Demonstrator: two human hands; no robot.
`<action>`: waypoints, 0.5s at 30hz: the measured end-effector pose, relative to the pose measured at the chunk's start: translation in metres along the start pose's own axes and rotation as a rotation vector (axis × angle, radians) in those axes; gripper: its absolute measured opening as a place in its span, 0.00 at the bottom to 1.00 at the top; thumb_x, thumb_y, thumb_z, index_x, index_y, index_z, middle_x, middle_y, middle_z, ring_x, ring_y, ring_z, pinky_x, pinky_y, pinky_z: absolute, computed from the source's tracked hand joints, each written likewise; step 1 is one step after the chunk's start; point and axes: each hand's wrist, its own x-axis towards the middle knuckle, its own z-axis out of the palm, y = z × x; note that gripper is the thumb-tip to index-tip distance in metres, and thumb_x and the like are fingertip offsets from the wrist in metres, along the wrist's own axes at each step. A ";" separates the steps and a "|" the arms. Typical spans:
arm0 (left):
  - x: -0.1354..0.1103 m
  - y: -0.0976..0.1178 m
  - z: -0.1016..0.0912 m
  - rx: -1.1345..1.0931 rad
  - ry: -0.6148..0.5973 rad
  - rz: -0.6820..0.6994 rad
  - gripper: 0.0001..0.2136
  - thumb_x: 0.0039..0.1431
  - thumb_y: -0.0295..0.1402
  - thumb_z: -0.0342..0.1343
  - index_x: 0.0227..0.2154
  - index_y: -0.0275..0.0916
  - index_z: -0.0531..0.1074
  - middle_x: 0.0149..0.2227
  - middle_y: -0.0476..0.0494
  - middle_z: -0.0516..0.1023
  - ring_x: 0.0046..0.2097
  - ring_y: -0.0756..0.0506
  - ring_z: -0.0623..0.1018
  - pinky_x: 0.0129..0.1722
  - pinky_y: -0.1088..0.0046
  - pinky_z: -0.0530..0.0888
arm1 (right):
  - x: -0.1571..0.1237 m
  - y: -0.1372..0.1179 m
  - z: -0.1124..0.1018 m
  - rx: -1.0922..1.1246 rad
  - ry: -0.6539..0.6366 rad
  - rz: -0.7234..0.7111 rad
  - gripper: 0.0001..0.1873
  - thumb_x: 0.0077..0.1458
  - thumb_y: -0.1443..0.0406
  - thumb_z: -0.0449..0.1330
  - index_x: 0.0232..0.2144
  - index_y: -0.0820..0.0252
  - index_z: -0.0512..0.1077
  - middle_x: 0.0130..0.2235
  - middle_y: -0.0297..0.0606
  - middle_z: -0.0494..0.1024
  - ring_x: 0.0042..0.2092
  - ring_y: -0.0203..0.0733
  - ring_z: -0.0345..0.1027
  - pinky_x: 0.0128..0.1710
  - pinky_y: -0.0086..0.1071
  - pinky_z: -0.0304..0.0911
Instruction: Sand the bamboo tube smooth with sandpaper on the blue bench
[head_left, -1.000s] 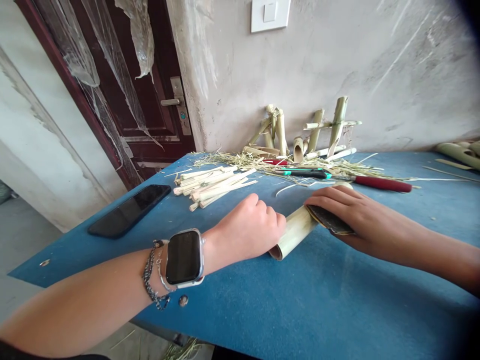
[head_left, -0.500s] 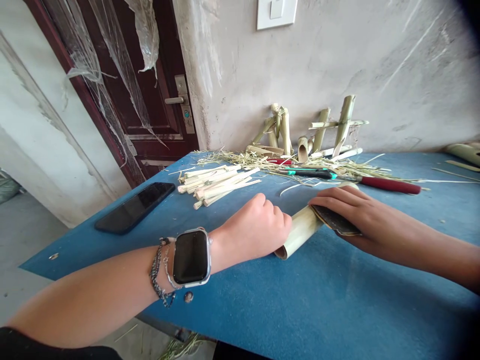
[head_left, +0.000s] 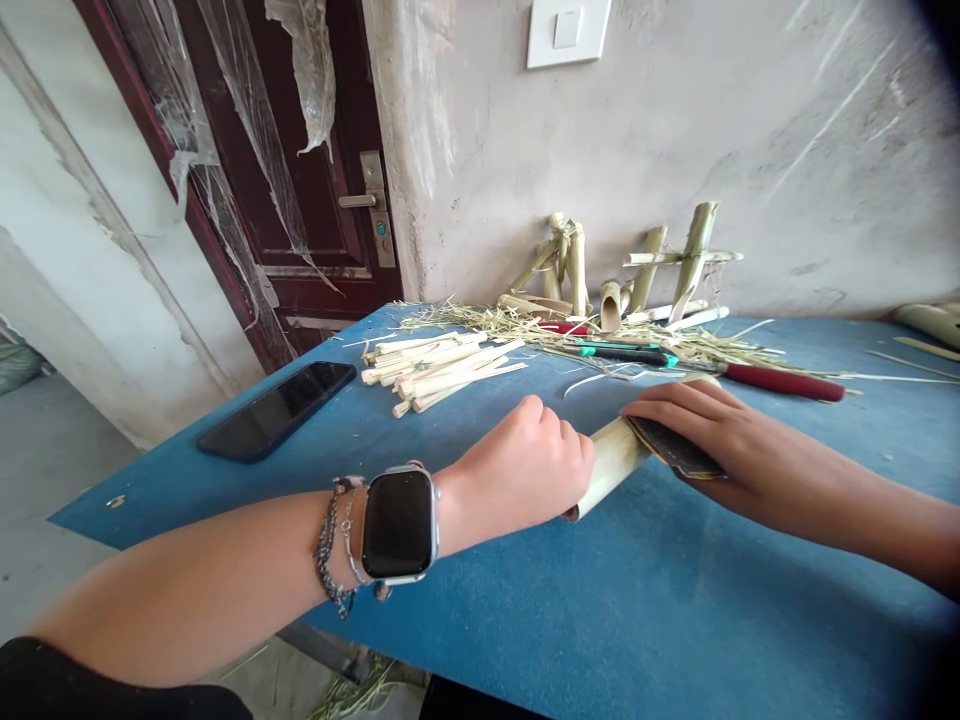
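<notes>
A pale green bamboo tube (head_left: pixel 611 462) lies at a slant on the blue table, its hollow near end pointing toward me. My left hand (head_left: pixel 525 465), with a watch (head_left: pixel 399 523) and bracelets on the wrist, is closed around the near end; its fingertips are hidden behind the tube. My right hand (head_left: pixel 716 430) presses a dark piece of sandpaper (head_left: pixel 675 447) over the upper part of the tube, fingers curled across it. The tube's far end shows just beyond the right fingers.
On the blue table (head_left: pixel 525 610) lie a black phone (head_left: pixel 277 410), a pile of pale sticks (head_left: pixel 442 368), a black and green cutter (head_left: pixel 628 354) and a red-handled tool (head_left: pixel 784 381). Shavings (head_left: pixel 480 321) and bamboo pieces (head_left: pixel 694 260) line the wall.
Both hands stay on the bamboo tube, the sandpaper still under the right one. My left hand appears slightly farther right, and the whole view has shifted a little.
</notes>
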 end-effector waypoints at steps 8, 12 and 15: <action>0.001 0.004 -0.003 0.031 0.008 -0.003 0.07 0.52 0.19 0.46 0.24 0.36 0.63 0.20 0.50 0.63 0.22 0.48 0.66 0.23 0.71 0.54 | 0.000 -0.001 -0.002 0.004 -0.016 0.007 0.24 0.53 0.66 0.51 0.54 0.54 0.60 0.51 0.41 0.67 0.51 0.52 0.60 0.47 0.46 0.63; 0.001 0.006 -0.004 0.044 0.014 0.000 0.07 0.51 0.19 0.46 0.24 0.37 0.62 0.20 0.51 0.61 0.22 0.48 0.65 0.23 0.71 0.54 | 0.000 0.001 -0.001 -0.011 -0.013 -0.005 0.24 0.53 0.68 0.50 0.53 0.53 0.59 0.50 0.40 0.67 0.51 0.51 0.60 0.47 0.46 0.63; 0.001 0.006 -0.003 0.057 0.019 -0.003 0.07 0.51 0.20 0.46 0.23 0.37 0.62 0.20 0.51 0.60 0.22 0.49 0.64 0.23 0.71 0.54 | 0.000 0.001 0.000 -0.028 -0.005 -0.018 0.25 0.52 0.70 0.49 0.53 0.53 0.59 0.50 0.41 0.67 0.51 0.51 0.60 0.47 0.47 0.63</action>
